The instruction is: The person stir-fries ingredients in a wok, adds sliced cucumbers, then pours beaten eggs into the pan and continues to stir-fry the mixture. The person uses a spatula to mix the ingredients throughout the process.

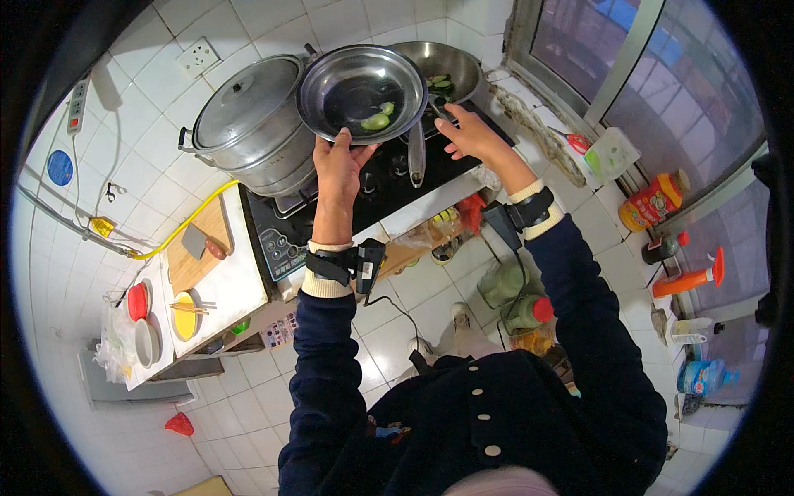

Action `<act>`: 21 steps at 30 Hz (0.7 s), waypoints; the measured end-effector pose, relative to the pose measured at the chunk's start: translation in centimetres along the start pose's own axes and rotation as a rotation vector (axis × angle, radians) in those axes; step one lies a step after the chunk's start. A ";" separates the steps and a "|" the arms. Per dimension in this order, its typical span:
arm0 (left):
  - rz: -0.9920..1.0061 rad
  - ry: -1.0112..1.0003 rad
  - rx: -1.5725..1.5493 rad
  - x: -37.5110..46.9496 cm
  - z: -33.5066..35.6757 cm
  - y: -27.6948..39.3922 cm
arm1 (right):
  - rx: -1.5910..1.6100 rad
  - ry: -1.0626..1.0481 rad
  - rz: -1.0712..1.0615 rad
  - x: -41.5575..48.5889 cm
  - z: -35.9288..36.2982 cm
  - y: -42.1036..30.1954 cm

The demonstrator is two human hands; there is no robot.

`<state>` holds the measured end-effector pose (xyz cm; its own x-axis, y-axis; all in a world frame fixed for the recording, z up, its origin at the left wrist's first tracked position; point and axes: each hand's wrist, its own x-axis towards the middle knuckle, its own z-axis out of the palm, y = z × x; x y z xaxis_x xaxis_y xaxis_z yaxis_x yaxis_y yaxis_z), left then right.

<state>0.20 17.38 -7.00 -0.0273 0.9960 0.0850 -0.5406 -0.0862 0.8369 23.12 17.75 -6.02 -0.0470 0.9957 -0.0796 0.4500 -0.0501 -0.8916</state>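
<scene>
My left hand (338, 167) grips the near rim of a shallow stainless steel bowl (322, 93), thumb on the edge. A few pale green vegetable slices (376, 121) lie in the bowl, which is raised over the black gas stove (378, 204). Partly hidden behind it is a steel pan (422, 51) with more green slices (441, 82) inside. A metal handle (417, 161), apparently the pan's, points towards me. My right hand (471, 137) pinches a thin metal utensil (438, 110) at the pan's near side; the utensil's far end is hard to make out.
A lidded aluminium steamer pot (248, 118) stands left of the bowl. Further left, a cleaver (195, 240) lies on a wooden cutting board (211, 239), near a yellow bowl with chopsticks (185, 322). Red-handled scissors (577, 142) and several bottles line the windowsill at right.
</scene>
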 end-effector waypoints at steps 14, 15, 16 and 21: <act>-0.038 -0.101 0.047 -0.4 0.9 0.8 | -0.582 0.056 -0.627 0.3 0.7 -4.8; -0.040 -0.115 0.045 -0.5 1.0 0.8 | -0.614 0.040 -0.577 0.9 0.9 -5.3; -0.048 -0.125 0.047 -0.7 1.0 0.8 | -0.650 0.019 -0.516 1.3 1.3 -5.7; -0.055 -0.162 0.026 -1.8 1.3 0.4 | -0.796 0.077 -0.307 1.8 3.4 -7.1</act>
<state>1.09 15.57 -6.14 0.1389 0.9826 0.1232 -0.5151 -0.0346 0.8564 16.79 19.65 -1.38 -0.2213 0.9603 0.1699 0.9208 0.2631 -0.2878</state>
